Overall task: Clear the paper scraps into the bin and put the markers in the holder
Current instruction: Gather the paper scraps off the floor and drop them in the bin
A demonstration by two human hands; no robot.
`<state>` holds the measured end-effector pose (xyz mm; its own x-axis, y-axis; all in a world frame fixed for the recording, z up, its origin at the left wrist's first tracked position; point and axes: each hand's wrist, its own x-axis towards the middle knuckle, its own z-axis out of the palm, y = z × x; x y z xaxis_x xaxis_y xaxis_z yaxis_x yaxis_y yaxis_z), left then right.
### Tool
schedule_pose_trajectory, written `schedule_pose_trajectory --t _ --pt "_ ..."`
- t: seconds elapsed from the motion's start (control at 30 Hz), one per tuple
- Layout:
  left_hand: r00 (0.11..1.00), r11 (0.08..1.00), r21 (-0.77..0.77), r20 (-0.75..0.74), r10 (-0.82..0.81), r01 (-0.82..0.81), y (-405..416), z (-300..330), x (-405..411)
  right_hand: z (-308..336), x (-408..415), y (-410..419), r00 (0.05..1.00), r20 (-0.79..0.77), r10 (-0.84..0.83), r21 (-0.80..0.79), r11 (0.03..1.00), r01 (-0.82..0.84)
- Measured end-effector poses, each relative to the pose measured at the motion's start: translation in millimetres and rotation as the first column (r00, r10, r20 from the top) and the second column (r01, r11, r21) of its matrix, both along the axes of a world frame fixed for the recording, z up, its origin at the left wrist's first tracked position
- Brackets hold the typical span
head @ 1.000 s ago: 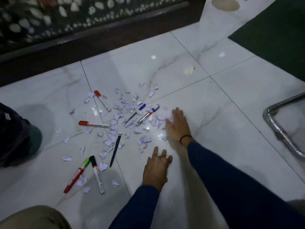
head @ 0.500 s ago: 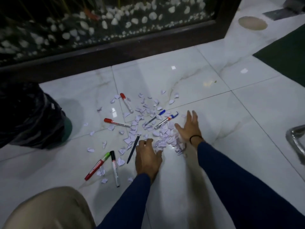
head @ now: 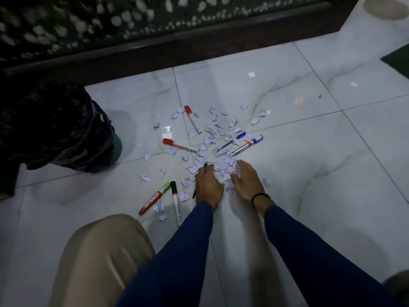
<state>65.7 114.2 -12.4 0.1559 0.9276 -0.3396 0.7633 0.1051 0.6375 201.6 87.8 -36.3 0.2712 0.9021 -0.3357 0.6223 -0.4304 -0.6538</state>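
Torn white paper scraps point(head: 222, 166) are scattered over the tiled floor, thickest just ahead of my hands. My left hand point(head: 208, 187) and my right hand point(head: 245, 180) are cupped on either side of that pile, fingers pressing against the scraps. A black pen point(head: 205, 164) runs under my left hand. Two red-capped markers point(head: 192, 118) point(head: 179, 145) lie to the left. A blue pen point(head: 232, 140) and a blue-capped marker point(head: 246, 145) lie beyond the pile. A green-capped marker point(head: 153, 199) and a black-capped marker point(head: 176, 202) lie near my left arm. No holder is visible.
A bin lined with a black bag point(head: 59, 127) stands on the floor at the left. A dark raised ledge point(head: 199, 47) with pebbles behind it runs along the back. My knee in beige trousers point(head: 99, 258) is at the lower left. A dark mat point(head: 398, 60) lies at the right.
Both hands have drawn together, sweeping scraps into a tighter pile between them. My left hand moved forward over the black pen. The view shifted, bringing the bin fully in.
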Motion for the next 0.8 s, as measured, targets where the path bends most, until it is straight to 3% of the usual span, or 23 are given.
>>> schedule_pose_trajectory --t 0.2,0.33,0.5,0.67,0.8 --pt "0.999 0.999 -0.010 -0.010 0.039 -0.039 30.0 -5.3 6.3 15.5 32.0 -22.6 0.920 0.251 -0.300 -0.014 0.950 0.313" --pt "0.999 0.997 0.072 -0.051 0.001 0.003 50.3 -9.3 11.9 13.2 51.7 -33.1 0.849 0.250 -0.466 -0.145 0.849 0.508" --pt "0.929 0.948 0.014 -0.201 -0.310 0.319 50.6 -8.7 21.0 12.9 35.6 -33.7 0.918 0.105 -0.381 -0.215 0.893 0.396" --pt "0.888 0.900 0.027 -0.178 -0.424 0.435 28.0 -10.2 22.1 26.5 7.2 -18.1 0.981 -0.045 -0.191 -0.224 0.958 0.177" --pt "0.872 0.885 -0.043 -0.154 -0.465 0.464 35.6 0.8 14.7 35.7 17.3 -16.6 0.974 -0.064 -0.215 -0.269 0.944 0.191"
